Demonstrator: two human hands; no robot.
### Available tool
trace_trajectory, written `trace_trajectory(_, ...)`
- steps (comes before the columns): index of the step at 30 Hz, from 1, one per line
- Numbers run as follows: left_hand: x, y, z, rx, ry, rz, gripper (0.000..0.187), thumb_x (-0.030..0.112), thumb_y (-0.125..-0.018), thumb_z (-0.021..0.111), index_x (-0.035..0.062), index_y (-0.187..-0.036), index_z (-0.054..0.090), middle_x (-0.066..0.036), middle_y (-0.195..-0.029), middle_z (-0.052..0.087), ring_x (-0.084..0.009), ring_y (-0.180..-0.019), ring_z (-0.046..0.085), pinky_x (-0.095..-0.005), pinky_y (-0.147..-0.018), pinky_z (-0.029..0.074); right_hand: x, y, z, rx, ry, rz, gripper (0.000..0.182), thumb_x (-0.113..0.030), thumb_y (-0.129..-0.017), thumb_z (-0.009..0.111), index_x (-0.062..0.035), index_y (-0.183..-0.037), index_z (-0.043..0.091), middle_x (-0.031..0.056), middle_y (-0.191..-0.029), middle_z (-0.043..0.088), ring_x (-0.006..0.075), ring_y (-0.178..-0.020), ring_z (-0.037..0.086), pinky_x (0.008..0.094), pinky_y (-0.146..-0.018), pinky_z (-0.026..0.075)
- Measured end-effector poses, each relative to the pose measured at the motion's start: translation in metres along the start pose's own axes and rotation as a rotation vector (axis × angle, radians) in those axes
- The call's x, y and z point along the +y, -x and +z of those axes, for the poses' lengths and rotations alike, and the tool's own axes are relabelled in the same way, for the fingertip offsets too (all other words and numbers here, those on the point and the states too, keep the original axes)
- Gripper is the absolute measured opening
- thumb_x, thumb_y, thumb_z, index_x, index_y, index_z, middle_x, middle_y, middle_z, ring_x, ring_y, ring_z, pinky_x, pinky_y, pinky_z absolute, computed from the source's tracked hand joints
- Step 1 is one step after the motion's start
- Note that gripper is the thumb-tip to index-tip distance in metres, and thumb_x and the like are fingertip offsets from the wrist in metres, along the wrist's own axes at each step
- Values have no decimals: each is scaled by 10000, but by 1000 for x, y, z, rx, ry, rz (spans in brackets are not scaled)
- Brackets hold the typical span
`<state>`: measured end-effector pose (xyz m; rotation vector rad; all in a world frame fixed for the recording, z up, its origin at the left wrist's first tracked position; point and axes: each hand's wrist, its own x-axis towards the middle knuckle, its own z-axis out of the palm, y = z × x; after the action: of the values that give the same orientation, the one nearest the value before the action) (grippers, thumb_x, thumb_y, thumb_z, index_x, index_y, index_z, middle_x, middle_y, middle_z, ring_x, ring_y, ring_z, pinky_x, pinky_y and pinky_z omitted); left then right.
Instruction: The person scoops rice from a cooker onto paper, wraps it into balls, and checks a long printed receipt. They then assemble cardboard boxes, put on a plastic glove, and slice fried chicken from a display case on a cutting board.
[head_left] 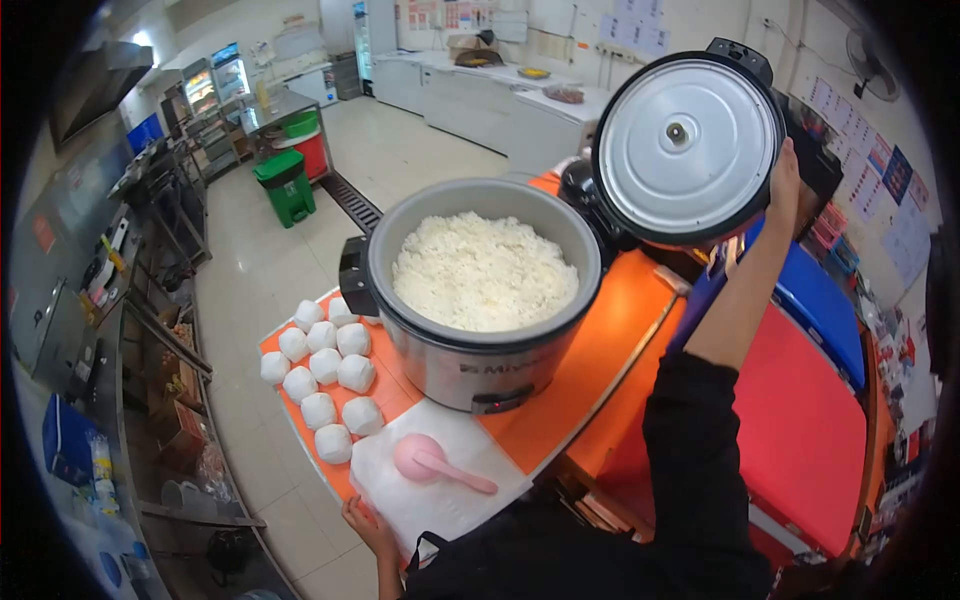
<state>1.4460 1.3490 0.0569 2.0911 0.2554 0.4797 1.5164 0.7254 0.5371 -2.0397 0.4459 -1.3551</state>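
Counter [622, 300], orange-topped, spread under the rice cooker and out to both sides of it. The rice cooker [455, 372] is taken as the landmark: upright, open-mouthed. Its lid [690, 150] is tipped back at the cooker's right far side, inner face shown. A white sheet [378, 482] is laid flat at the cooker's near side. Rice [485, 272] is heaped inside the cooker.

Right hand [785, 190]: set against the lid's rim, well to the right of the cooker; fingers mostly hidden behind, so whether they are clamped cannot be told. Left hand [372, 532]: placed low on the cooker's near left, at the counter's edge beside the sheet; no object seen in it, finger closure not made out.

Pink scoop [428, 461]: rested on the sheet, apart from both hands, cooker beyond it. Ahead and to the right of the left fingers, which are much the nearer of the 2 sets. Long axis slanted: bowl toward the cooker, handle run nearer and rightward, its end pointed away from the left hand.

About 12 white balls [324, 366] are clustered left of the cooker.
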Motion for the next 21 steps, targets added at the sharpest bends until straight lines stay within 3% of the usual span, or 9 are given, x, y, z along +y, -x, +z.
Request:
trace_trajectory(4, 0, 0, -1, -66, -219, 76, 313, 13, -762, 490, -36, -1069, 455, -197, -1133, 414, -359, -1085, 397, -432, -939, 311, -25, 8, 19, -6, -95, -156, 538, -357, -956, 266, 18, -1341, 244, 243, -1351, 311, 357, -1216, 353, 411, -997, 323)
trace_trajectory(6, 3, -1, 3, -68, -315, 105, 307, 7, -758, 486, -39, -1060, 458, -201, -1126, 418, -364, -1068, 406, -436, -927, 319, -62, 23, 41, 130, -188, -182, 440, -342, -839, 562, -62, -1176, 525, 175, -1187, 503, 233, -1109, 475, 357, -950, 336)
trace_trajectory(9, 2, -1, 3, -36, -287, 116, 301, -3, -750, 483, -39, -1048, 466, -206, -1111, 426, -371, -1044, 417, -436, -912, 330, -125, 80, 78, 97, -69, -232, 488, -341, -816, 609, -105, -1230, 507, 130, -1015, 600, 141, -874, 567, 271, -769, 442)
trace_trajectory(11, -11, 0, 4, -61, -285, 97, 281, -16, -746, 476, -37, -1026, 476, -206, -1089, 439, -370, -1040, 423, -431, -907, 337, -150, 119, 98, 50, 152, -267, 498, -315, -776, 651, -149, -1227, 520, 108, -880, 632, 99, -651, 524, 248, -613, 442)
trace_trajectory(12, -6, -2, 2, -66, -272, 58, 228, -12, -767, 458, -35, -992, 485, -204, -1056, 452, -365, -1012, 434, -430, -891, 345, -155, 140, 112, 23, 37, -381, 468, -268, -772, 658, -141, -1208, 545, -22, -646, 462, 61, -540, 351, 216, -487, 315)
trace_trajectory(13, -28, -1, 7, -52, -330, 175, 175, 4, -791, 442, -30, -955, 492, -197, -1016, 463, -356, -979, 442, -425, -867, 355, -163, 162, 121, -30, 40, -424, 519, -203, -725, 695, -147, -1217, 539, 2, -640, 459, 76, -535, 342, 238, -485, 327)
trace_trajectory(15, -36, 3, 12, 13, -186, 106, 144, 14, -799, 438, -17, -917, 514, -182, -984, 473, -347, -946, 451, -418, -843, 363, -160, 195, 146, -46, 130, -693, 589, -183, -664, 729, -157, -1216, 525, 95, -895, 631, 210, -758, 622, 289, -632, 491)
trace_trajectory(16, 3, -4, -4, -53, -220, 116, 146, 6, -784, 447, -15, -908, 521, -180, -990, 476, -344, -951, 455, -419, -845, 363, -165, 212, 150, -176, 236, -670, 599, -221, -653, 737, -169, -1208, 520, 99, -1058, 610, 249, -935, 610, 312, -725, 510)
trace_trajectory(21, 21, -8, -27, -196, 70, 104, 174, 9, -748, 478, -4, -914, 529, -174, -1013, 479, -338, -989, 458, -413, -860, 358, -152, 267, 186, -310, 476, -792, 601, -350, -647, 715, -179, -1191, 525, 51, -1073, 587, 227, -935, 590, 391, -830, 469)
